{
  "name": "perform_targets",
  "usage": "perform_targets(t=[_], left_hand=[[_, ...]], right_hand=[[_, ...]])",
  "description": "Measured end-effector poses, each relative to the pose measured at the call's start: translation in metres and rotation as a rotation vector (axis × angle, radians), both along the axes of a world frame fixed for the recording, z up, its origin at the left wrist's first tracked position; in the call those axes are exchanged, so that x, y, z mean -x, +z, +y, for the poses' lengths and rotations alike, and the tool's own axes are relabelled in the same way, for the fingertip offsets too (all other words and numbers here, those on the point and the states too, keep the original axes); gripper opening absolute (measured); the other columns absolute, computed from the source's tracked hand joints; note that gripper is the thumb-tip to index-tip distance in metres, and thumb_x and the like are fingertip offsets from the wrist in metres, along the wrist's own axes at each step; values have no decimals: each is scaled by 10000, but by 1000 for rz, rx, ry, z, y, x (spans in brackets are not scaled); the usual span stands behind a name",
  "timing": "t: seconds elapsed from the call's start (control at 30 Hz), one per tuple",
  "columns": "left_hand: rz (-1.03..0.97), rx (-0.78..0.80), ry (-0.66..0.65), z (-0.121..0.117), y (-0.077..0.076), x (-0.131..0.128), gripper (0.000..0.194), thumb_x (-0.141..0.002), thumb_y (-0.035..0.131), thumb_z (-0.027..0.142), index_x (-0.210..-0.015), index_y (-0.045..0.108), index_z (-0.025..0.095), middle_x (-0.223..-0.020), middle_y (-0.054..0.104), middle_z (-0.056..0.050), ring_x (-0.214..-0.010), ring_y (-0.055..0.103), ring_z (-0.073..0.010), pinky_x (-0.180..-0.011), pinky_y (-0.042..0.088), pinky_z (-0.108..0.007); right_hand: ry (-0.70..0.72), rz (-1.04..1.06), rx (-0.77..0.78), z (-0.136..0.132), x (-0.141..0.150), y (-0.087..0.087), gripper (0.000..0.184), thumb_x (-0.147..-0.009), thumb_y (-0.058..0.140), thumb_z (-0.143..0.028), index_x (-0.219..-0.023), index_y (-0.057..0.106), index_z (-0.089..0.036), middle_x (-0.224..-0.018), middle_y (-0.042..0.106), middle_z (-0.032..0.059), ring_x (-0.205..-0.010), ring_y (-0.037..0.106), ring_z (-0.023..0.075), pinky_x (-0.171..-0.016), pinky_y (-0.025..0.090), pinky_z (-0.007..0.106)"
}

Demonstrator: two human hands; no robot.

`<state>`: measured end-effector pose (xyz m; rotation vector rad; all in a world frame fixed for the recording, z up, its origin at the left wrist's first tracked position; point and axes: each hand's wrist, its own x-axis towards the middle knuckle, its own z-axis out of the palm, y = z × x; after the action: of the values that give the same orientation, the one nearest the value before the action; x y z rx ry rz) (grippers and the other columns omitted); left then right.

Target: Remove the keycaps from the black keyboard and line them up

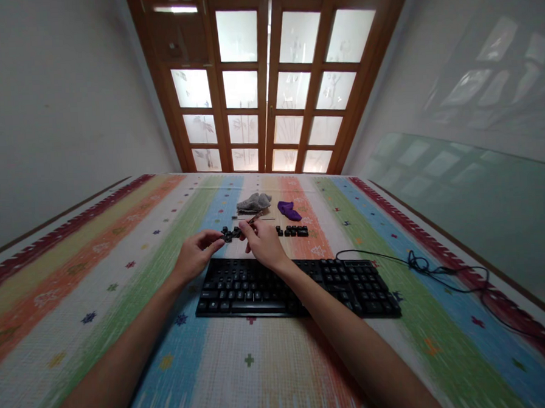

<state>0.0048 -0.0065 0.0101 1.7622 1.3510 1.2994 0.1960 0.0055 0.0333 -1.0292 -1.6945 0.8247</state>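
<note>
My left hand (pixel 196 254) is pinched at the fingertips around a small black keycap (pixel 225 237), just beyond the keyboard's left end. Close beside it, my right hand (pixel 265 244) grips a thin brownish tool (pixel 256 217) whose tip points away from me; its exact kind is too small to make out. More loose keycaps (pixel 296 231) lie in a row behind the hands, partly covered by the right one. Under my right wrist is the black keyboard (pixel 259 306); its upper left rows appear to lack keycaps, while the lower rows have theirs.
Beyond the keycaps lie a grey cloth (pixel 254 203) and a purple cloth (pixel 290 211), with a thin stick (pixel 266 218) in front. The keyboard's black cable (pixel 440 270) coils to the right. A striped tablecloth (pixel 249 382) covers the table. Wooden glazed doors (pixel 263 76) stand behind.
</note>
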Motion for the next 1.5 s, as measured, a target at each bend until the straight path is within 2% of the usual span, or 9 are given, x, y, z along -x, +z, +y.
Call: perform_targets(t=[0.23,0.3,0.43,0.6,0.73,0.87,1.0,1.2,1.5], left_hand=[[-277,-38,113,-1,4,-10,588,-716,692,673,-952,612,140,-814,700,-65,-664,617,-158,-665,507,-298],[-283,-62,124,1,4,-10,575,-731,684,661,-957,604,139,-835,698,-68,-675,616,-158,-670,501,-297],[31,-128,82,6,3,-7,381,-800,669,532,-914,653,169,-895,682,-57,-798,625,-189,-724,498,-303],[615,-255,-153,23,1,-9,94,-834,672,276,-859,712,195,-911,642,-70,-939,579,-233,-860,459,-360],[809,-219,-279,44,-1,-16,54,-819,677,202,-850,720,195,-877,648,-64,-930,586,-229,-836,455,-333],[918,-181,-272,56,-5,-24,71,-796,665,180,-817,730,199,-876,665,-63,-925,601,-229,-797,458,-307],[961,-145,-270,56,-9,-26,116,-782,645,165,-813,750,207,-865,673,-64,-921,605,-237,-765,452,-300],[914,-116,-228,55,-9,-22,99,-769,679,253,-769,774,228,-833,659,-64,-871,614,-232,-728,449,-296],[901,-123,-228,61,-12,-15,136,-751,700,298,-836,786,234,-854,670,-57,-886,613,-226,-764,460,-297]], right_hand=[[-3,207,4,-6,3,12,393,-935,487,-536,-902,587,-158,-694,637,12,-423,551,84,-423,429,198],[1,232,0,-9,2,17,418,-918,496,-565,-894,588,-159,-699,639,18,-430,549,89,-403,423,200],[-7,283,-7,-9,-3,27,455,-884,522,-609,-893,595,-160,-738,650,38,-460,558,101,-391,430,210],[5,371,-17,-6,-18,42,453,-864,561,-613,-894,593,-162,-727,668,33,-414,531,84,-399,434,218],[-20,412,-31,-4,-33,57,456,-865,556,-615,-888,584,-160,-720,671,29,-425,534,76,-394,412,208],[-23,448,-48,-5,-44,70,471,-870,533,-636,-899,565,-167,-718,665,26,-432,526,69,-394,401,208],[-23,461,-53,-6,-51,76,497,-877,499,-660,-896,570,-168,-731,662,36,-446,538,72,-398,395,216],[-34,445,-30,-4,-54,77,499,-904,460,-648,-943,590,-167,-741,660,39,-453,532,72,-404,404,223],[-28,436,-34,-3,-53,76,505,-891,454,-672,-901,567,-180,-712,636,20,-442,525,67,-401,401,222]])
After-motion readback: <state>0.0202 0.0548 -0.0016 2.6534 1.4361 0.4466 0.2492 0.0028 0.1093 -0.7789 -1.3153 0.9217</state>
